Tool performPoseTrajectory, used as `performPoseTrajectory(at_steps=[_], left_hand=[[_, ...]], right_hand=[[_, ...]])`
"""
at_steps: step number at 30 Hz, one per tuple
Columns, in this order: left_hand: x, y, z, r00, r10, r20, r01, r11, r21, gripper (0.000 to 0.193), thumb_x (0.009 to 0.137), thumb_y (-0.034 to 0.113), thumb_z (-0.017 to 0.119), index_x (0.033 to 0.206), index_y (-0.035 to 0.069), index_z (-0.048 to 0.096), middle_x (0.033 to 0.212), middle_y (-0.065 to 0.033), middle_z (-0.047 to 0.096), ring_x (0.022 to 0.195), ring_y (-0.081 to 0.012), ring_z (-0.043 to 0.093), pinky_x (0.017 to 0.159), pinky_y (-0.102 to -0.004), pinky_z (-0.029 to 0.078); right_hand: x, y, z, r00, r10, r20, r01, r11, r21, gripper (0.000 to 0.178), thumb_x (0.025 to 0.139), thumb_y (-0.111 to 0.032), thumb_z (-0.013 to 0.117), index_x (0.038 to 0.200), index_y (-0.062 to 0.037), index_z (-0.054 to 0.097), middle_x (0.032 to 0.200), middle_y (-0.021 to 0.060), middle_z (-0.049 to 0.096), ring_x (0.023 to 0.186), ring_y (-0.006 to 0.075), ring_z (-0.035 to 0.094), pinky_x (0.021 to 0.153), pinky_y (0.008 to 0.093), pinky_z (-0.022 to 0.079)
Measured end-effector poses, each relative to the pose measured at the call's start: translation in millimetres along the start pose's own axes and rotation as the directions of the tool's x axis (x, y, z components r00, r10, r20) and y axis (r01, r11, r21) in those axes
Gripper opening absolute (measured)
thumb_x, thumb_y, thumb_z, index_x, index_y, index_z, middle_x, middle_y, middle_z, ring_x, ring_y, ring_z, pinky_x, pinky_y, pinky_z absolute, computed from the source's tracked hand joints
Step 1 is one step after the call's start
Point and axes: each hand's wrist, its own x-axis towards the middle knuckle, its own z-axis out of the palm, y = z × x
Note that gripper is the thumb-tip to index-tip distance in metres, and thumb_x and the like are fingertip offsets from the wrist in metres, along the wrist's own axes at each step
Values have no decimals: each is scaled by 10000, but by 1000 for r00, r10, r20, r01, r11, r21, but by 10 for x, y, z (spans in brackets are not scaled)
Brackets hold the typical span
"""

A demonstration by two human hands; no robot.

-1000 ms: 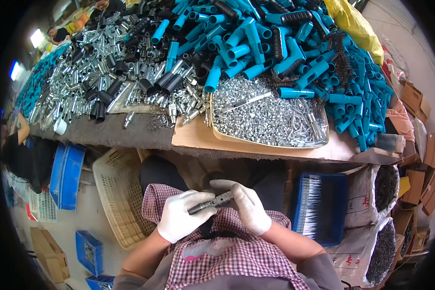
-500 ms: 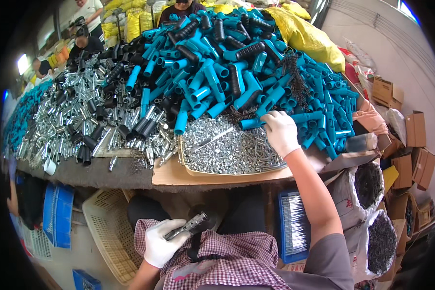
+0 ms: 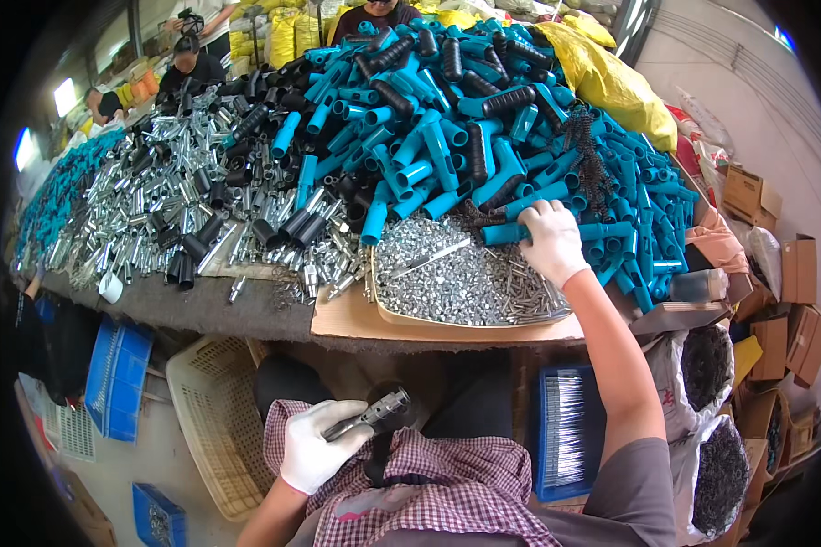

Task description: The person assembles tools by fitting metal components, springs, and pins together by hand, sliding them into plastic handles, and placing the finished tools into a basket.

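In my lap, my left hand (image 3: 321,447), in a white glove, grips a grey metal cylinder (image 3: 374,413) with holes in its side. It is tilted, its far end pointing up and right. My gloved right hand (image 3: 553,242) reaches out to the right end of a shallow tray (image 3: 401,316) filled with small metal pieces (image 3: 456,283). Its fingers are curled beside a teal plastic tube (image 3: 504,234) at the pile's edge; what they hold, if anything, is hidden. A thin light strip (image 3: 431,258) lies across the metal pieces.
Teal plastic handles (image 3: 429,150) are heaped high behind the tray, with metal and black tubes (image 3: 155,210) to the left. A cream basket (image 3: 192,392) and blue crate (image 3: 552,483) flank my legs. Sacks (image 3: 702,510) and cartons stand right. Other people (image 3: 192,71) are at the far side.
The whole view has shifted, with the table now further right in the picture. My left hand still grips the metal cylinder; my right hand stays by the tray's right end, its fingers still curled.
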Motion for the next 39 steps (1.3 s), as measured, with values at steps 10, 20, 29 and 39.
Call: performPoseTrajectory(at_steps=[10, 20, 29, 39], left_hand=[[75, 14, -143, 999, 1, -35, 1, 997, 75, 311, 720, 58, 803, 1017, 15, 723, 841, -134, 703, 725, -230, 693, 666, -312, 534], [200, 17, -256, 980, 89, 176, -118, 980, 161, 322, 666, 127, 845, 956, 35, 741, 874, -125, 726, 764, -276, 712, 711, -347, 558], [157, -96, -301, 926, 165, 340, -209, 973, 97, 406, 665, 193, 879, 1010, 42, 727, 901, -125, 731, 786, -275, 717, 723, -337, 564], [64, -40, -165, 898, 96, 430, -160, 980, 116, 556, 719, 349, 854, 1173, 80, 678, 887, -137, 721, 767, -305, 723, 686, -369, 584]], right_hand=[[-313, -732, -760, 912, 211, 352, -402, 285, 870, 390, 884, -124, 637, 1255, -9, 594, 920, 101, 676, 766, 149, 621, 703, 337, 508], [-567, -1239, -906, 680, -395, 618, -516, 341, 786, 354, 809, -213, 778, 1101, -21, 720, 990, 96, 731, 925, 195, 677, 869, 331, 519], [-680, -1455, -807, 696, -449, 560, -478, 292, 828, 355, 813, -247, 782, 1083, -25, 723, 975, 122, 734, 898, 222, 700, 834, 337, 536], [-768, -1883, -887, 448, -515, 730, -831, 62, 554, 462, 920, -230, 672, 1302, 20, 605, 903, 85, 672, 689, 90, 605, 559, 248, 477]])
